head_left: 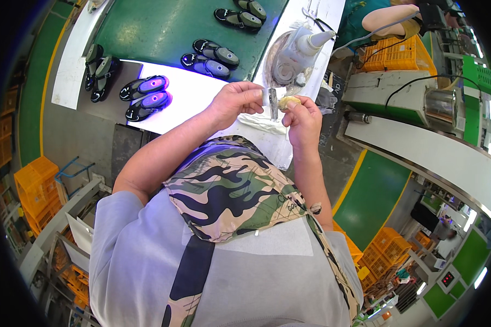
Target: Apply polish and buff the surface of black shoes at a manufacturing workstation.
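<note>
My left hand (235, 103) pinches a small flat piece (273, 103), white with a dark grey strip along it, between thumb and fingers. Right beside it, my right hand (304, 121) has its fingers closed on a yellowish, rounded lump (289, 103), which meets or nearly meets the edge of the flat piece. Whether the lump is sponge or rubber I cannot tell. Both hands are raised in front of my camouflage apron (229, 185), over the white table edge. Beyond them, a pale squeeze bottle (305, 46) with a cone-shaped nozzle stands near a dirty round container (282, 71).
Black strapped shoes (147, 98) stand in pairs on the white table (188, 90); more shoes (215, 57) straddle the edge of the green belt (174, 32). At the far right show another person's arm (390, 20) and an orange crate (395, 54). A grey machine (387, 90) stands right.
</note>
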The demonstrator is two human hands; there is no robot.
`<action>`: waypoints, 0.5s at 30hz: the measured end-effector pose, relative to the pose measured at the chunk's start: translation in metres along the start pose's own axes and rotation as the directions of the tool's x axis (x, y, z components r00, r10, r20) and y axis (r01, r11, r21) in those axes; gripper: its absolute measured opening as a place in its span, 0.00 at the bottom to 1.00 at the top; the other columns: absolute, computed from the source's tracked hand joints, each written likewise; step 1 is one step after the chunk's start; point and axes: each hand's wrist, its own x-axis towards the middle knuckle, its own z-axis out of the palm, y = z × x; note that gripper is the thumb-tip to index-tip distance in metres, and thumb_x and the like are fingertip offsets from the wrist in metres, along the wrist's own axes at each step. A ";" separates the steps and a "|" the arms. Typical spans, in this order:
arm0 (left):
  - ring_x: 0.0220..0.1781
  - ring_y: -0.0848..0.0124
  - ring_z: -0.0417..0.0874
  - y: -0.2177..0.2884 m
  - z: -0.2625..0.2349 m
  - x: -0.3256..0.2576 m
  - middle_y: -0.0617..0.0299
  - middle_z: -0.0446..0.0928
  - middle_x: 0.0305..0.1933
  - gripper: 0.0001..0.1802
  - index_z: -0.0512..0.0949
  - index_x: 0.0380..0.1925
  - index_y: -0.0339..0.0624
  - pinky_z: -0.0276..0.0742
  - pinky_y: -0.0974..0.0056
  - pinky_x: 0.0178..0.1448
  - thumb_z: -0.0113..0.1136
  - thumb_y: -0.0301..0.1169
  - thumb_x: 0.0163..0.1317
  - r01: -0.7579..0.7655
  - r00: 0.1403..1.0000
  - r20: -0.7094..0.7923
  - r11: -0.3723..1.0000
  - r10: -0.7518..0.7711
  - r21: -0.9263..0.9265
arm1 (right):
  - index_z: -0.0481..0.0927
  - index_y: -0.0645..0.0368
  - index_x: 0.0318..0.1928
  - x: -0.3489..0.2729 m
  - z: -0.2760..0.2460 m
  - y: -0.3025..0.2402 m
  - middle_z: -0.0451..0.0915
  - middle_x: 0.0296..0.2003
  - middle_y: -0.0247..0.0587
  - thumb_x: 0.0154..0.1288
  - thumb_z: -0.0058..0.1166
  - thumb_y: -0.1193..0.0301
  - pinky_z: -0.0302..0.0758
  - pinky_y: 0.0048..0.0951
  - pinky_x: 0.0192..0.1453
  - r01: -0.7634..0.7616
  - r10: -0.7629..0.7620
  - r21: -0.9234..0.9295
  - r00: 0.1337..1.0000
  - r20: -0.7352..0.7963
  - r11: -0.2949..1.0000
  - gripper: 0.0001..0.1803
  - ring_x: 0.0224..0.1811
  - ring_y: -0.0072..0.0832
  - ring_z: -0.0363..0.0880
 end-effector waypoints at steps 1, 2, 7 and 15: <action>0.36 0.74 0.85 0.003 0.000 0.001 0.62 0.83 0.34 0.12 0.82 0.43 0.40 0.78 0.68 0.44 0.64 0.34 0.65 0.018 1.000 0.002 0.999 -0.018 -0.037 | 0.78 0.68 0.41 0.002 -0.001 0.001 0.82 0.27 0.42 0.58 0.61 0.75 0.67 0.18 0.22 -0.025 0.025 0.026 1.000 0.002 0.999 0.12 0.17 0.18 0.72; 0.37 0.74 0.85 0.007 -0.004 0.000 0.62 0.83 0.35 0.13 0.82 0.44 0.40 0.77 0.68 0.44 0.63 0.36 0.66 0.034 0.999 0.003 0.996 -0.034 -0.078 | 0.78 0.67 0.41 0.005 0.001 0.004 0.82 0.28 0.42 0.59 0.61 0.75 0.67 0.18 0.22 -0.052 0.052 0.049 0.999 0.007 0.997 0.11 0.17 0.19 0.72; 0.42 0.73 0.84 -0.001 -0.015 0.012 0.60 0.84 0.41 0.21 0.82 0.46 0.37 0.76 0.67 0.46 0.68 0.42 0.61 -0.051 0.999 0.016 0.945 0.049 0.323 | 0.79 0.67 0.40 0.011 -0.002 0.014 0.82 0.29 0.42 0.59 0.61 0.75 0.68 0.18 0.23 -0.033 0.032 -0.035 0.999 -0.040 0.999 0.10 0.18 0.19 0.74; 0.73 0.46 0.63 0.034 -0.145 0.067 0.46 0.64 0.71 0.35 0.75 0.58 0.42 0.60 0.44 0.73 0.70 0.30 0.45 -0.247 0.904 0.386 -0.511 0.184 0.823 | 0.78 0.65 0.41 0.010 -0.030 0.024 0.83 0.31 0.41 0.60 0.60 0.76 0.69 0.20 0.23 0.007 0.014 0.126 0.987 -0.162 0.992 0.10 0.20 0.21 0.76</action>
